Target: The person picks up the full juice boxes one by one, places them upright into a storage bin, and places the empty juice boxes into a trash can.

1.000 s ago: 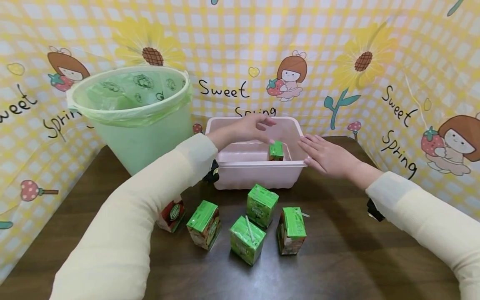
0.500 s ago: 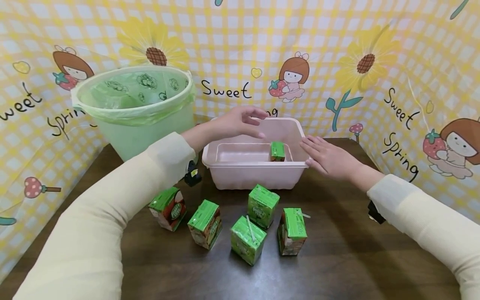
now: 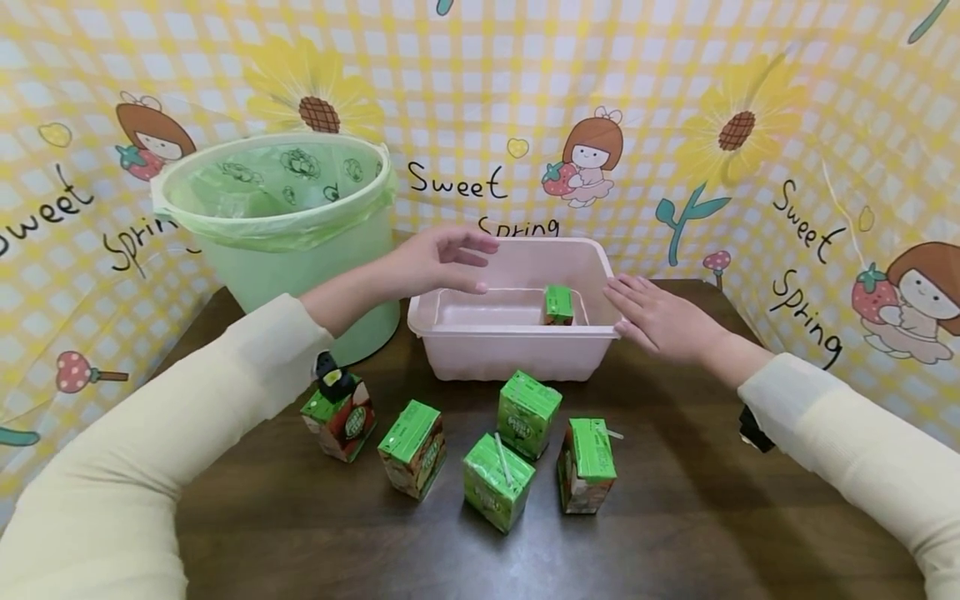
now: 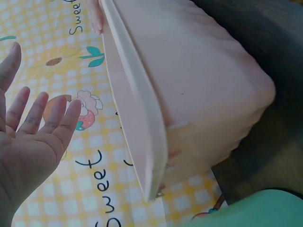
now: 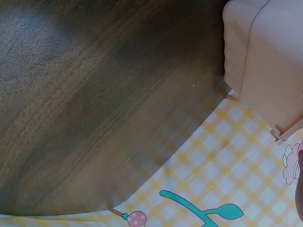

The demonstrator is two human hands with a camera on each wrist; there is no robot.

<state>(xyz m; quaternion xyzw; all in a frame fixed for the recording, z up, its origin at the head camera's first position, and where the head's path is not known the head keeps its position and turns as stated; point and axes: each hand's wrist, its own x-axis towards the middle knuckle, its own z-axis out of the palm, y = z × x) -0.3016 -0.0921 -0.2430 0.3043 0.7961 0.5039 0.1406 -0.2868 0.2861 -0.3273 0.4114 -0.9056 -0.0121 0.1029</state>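
Note:
My left hand [image 3: 431, 262] is at the left end of the pink plastic bin [image 3: 517, 354], its fingers spread and holding nothing. The left wrist view shows that same hand [image 4: 35, 137] with palm and straight fingers beside the bin's rim [image 4: 142, 109]. My right hand [image 3: 663, 321] lies flat with straight fingers against the bin's right rim. Inside the bin, near its right end, stands one small juice box [image 3: 558, 305] with a green top. The right wrist view catches the bin's outer wall [image 5: 270, 66] and only a sliver of the hand at the edge.
Several juice boxes stand on the dark wooden table in front of the bin: a red one [image 3: 341, 421], a brown one [image 3: 412, 450], green ones [image 3: 498, 483] [image 3: 528, 414], and another brown one [image 3: 587, 467]. A lined green trash can [image 3: 300, 267] stands at the back left.
My left hand has drawn back leftward from over the juice box in the bin to the bin's left end. The red juice box has come out from behind the sleeve. My right hand stays put.

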